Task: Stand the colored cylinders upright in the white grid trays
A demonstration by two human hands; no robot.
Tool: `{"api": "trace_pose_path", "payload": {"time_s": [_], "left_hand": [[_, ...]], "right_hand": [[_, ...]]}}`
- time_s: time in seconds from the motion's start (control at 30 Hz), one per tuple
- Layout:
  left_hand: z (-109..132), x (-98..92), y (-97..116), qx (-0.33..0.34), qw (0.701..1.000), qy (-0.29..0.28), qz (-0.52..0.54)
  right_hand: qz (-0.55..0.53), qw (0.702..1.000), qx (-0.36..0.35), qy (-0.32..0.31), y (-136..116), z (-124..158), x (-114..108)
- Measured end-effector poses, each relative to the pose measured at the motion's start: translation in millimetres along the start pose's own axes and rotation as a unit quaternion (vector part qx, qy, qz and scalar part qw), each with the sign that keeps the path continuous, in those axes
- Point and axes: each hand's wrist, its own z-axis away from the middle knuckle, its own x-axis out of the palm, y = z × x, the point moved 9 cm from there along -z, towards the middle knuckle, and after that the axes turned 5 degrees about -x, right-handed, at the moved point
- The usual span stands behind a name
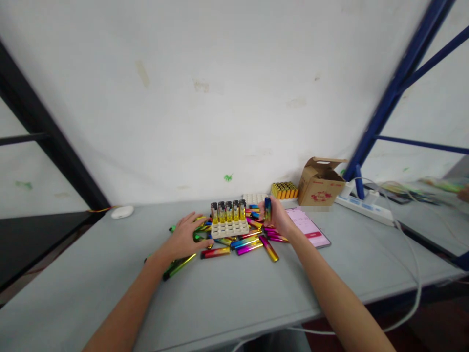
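Hands: left (185, 238) flat on lighters (234, 243); right (279, 218) gripping one upright.

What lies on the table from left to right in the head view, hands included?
White puck-like device → left hand on loose lighters → white tray with upright lighters → right hand holding a lighter → phone → cardboard box → power strip.

The slim rainbow-coloured lighters (249, 243) had a glossy, metallic sheen. The matt grey table (227, 293) looked smooth. At two o'clock stood a brown cardboard box (320, 183), dull and papery.
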Motion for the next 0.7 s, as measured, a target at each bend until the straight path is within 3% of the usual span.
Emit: {"api": "trace_pose_path", "payload": {"time_s": [0.1,0.23,0.43,0.7], "left_hand": [[0,-5.1,-10,-0.002,1.0,0.004,0.011],[1,-8.2,-21,-0.012,1.0,0.008,0.024],[-1,-9.2,-23,0.004,0.999,0.035,0.038],[-5,-8.1,-9,0.048,0.995,0.065,0.053]], "right_hand": [[0.178,0.974,-0.135,0.041,-20,1,-9],[0.374,0.891,-0.258,0.013,-36,8,1],[0.496,0.834,-0.24,-0.032,-28,9,4],[0.545,0.811,-0.211,-0.04,-22,9,2]]}}
